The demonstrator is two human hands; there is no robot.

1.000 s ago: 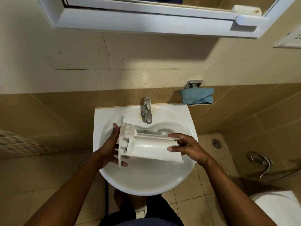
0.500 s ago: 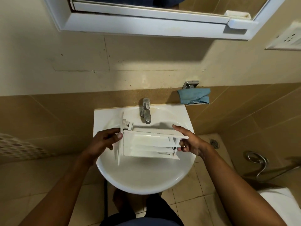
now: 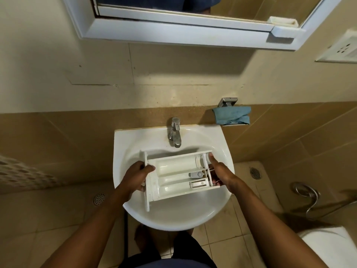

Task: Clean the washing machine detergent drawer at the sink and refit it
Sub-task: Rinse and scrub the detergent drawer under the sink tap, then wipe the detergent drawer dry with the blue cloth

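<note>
Head, drawer between left grip, right grip

Nothing readable here, honestly. The detergent drawer is plain white plastic with no label I can make out, the tap shows no brand, and the wall plate has just holes.

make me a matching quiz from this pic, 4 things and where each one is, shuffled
1 detergent drawer
2 tap
3 blue cloth
4 mirror cabinet

a on the holder right of the sink
b on the wall, top of view
c held by left hand and right hand
d at the sink's back rim

Pairs: 1-c, 2-d, 3-a, 4-b
</note>
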